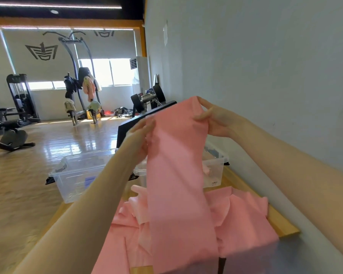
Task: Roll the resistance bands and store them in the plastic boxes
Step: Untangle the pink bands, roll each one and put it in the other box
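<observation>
Pink resistance band is hanging unrolled, pinched at twelve o'clock by the left hand and right hand; rolling looks next, needing it flattened.

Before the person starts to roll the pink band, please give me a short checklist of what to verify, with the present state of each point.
1. Both hands hold the top end: ok. The left hand and the right hand pinch the upper edge of the pink band.
2. Band hangs flat, without twist: ok on the visible part; its lower end goes out of view.
3. Band separate from the other pink bands on the wooden table: cannot tell, it hangs over them.
4. Box open and ready: ok. The left plastic box has no lid.
5. Room in the right plastic box: cannot tell, the band hides most of it.
</observation>
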